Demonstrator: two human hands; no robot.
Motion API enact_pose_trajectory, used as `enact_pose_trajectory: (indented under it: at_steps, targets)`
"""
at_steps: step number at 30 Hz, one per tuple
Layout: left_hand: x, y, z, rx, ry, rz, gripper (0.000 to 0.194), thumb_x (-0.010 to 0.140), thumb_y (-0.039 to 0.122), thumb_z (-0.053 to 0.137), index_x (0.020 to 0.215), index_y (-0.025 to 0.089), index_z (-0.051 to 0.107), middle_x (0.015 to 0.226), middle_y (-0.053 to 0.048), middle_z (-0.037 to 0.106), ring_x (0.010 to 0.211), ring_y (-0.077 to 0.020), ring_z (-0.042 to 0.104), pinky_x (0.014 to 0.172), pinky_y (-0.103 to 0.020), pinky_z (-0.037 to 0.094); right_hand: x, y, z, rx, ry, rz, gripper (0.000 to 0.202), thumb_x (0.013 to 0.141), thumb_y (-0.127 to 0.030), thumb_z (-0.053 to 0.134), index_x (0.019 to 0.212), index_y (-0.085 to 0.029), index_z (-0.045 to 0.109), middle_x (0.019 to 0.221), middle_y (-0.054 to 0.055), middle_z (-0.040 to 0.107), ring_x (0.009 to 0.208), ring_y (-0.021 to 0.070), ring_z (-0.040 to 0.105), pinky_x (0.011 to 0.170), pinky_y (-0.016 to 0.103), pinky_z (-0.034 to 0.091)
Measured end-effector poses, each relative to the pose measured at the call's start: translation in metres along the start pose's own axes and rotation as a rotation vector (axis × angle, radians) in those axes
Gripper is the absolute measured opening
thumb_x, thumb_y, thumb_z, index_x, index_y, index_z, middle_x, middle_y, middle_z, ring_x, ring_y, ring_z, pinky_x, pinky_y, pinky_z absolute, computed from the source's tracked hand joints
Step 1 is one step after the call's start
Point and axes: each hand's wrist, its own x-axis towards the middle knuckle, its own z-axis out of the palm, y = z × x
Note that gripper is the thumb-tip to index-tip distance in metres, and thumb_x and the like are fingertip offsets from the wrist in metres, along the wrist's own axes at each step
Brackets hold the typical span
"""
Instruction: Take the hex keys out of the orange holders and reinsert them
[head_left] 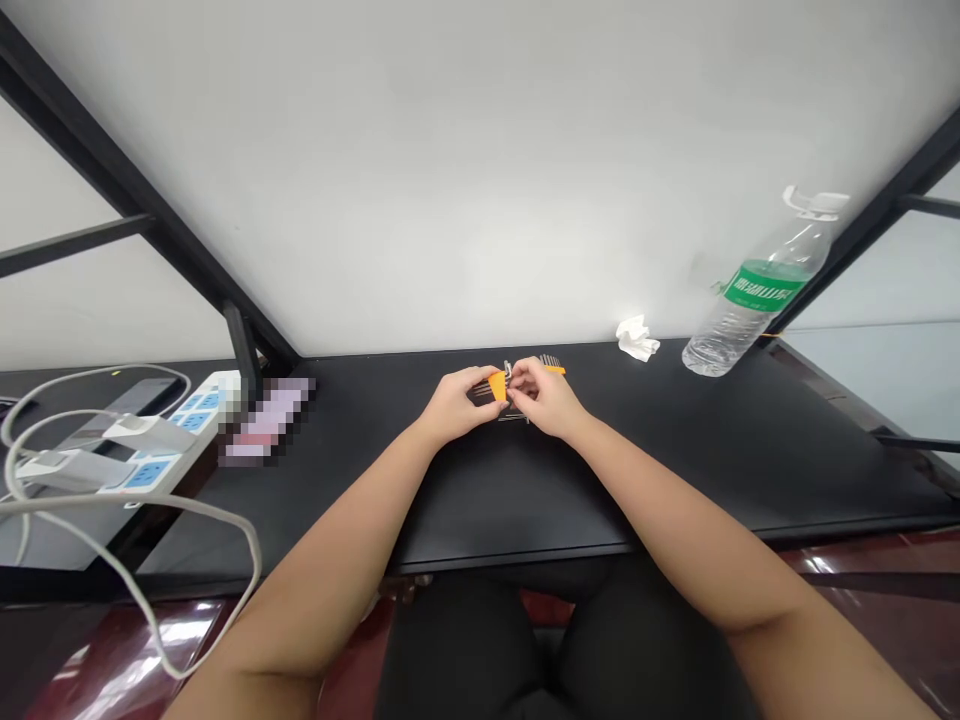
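Note:
My left hand is closed, thumb and fingers pinching a small orange plastic holder above the black table. Thin metal rods, which look like hex keys, show beside the holder. Fingers of my right hand meet it from the other side, pinched at a short silvery metal piece; the fingers hide most of what they grip. Just behind my right hand lies a second orange holder with several thin metal rods sticking up from it. More thin rods lie on the table below my fingertips.
A large plastic bottle with a green label stands at the right by the wall, near crumpled white tissue. On the left are a blurred pinkish item, a white power strip with plugs, and a looping white cable. Black frame bars flank the table.

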Motion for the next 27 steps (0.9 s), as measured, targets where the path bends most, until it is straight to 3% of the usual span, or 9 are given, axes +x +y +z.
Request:
enact_pose_trajectory:
  at_steps: [3,11,16,20,27]
  targets:
    - [-0.0003,-0.0009,0.0005,0.039,0.007,0.015,0.045,0.078,0.037,0.078,0.119,0.019,0.07,0.11,-0.006,0.075,0.095,-0.0214,0.072,0.091,-0.034,0.058,-0.0002,-0.0012,-0.0028,-0.075,0.01,-0.036,0.041,0.091,-0.019,0.057,0.132,-0.023,0.055,0.098,0.002,0.073,0.073,0.0146,0.067,0.071,0.03,0.055]
    - [0.0,-0.005,0.0007,0.086,0.057,0.032,0.045,0.081,0.036,0.076,0.123,0.021,0.067,0.106,-0.005,0.074,0.091,-0.0193,0.07,0.088,-0.033,0.059,0.0027,-0.0006,-0.0051,-0.322,0.067,-0.106,0.029,0.095,-0.022,0.055,0.122,-0.021,0.067,0.112,0.007,0.074,0.082,0.0176,0.07,0.081,0.033,0.056]
    - [0.0,-0.0048,-0.0001,0.115,0.046,0.046,0.045,0.08,0.037,0.077,0.121,0.02,0.068,0.104,-0.005,0.073,0.09,-0.0199,0.069,0.087,-0.034,0.057,0.0026,-0.0031,-0.0064,-0.428,0.094,-0.108,0.042,0.096,-0.021,0.055,0.138,-0.023,0.059,0.126,0.006,0.071,0.094,0.0189,0.071,0.084,0.033,0.056]
    - [-0.0002,-0.0047,0.001,0.121,0.04,0.051,0.045,0.08,0.037,0.077,0.121,0.02,0.068,0.104,-0.005,0.073,0.09,-0.0201,0.069,0.087,-0.034,0.057,0.0035,-0.0005,-0.0072,-0.465,0.089,-0.174,0.036,0.099,-0.021,0.053,0.133,-0.023,0.065,0.131,0.006,0.07,0.109,0.0203,0.07,0.094,0.034,0.055]
    - [-0.0003,-0.0055,0.0021,0.141,0.02,0.064,0.046,0.081,0.039,0.077,0.122,0.02,0.067,0.104,-0.005,0.073,0.09,-0.0201,0.069,0.087,-0.034,0.057,0.0077,0.0045,-0.0048,-0.425,0.116,-0.118,0.028,0.098,-0.02,0.054,0.118,-0.021,0.073,0.117,0.006,0.077,0.104,0.0214,0.073,0.093,0.035,0.056]
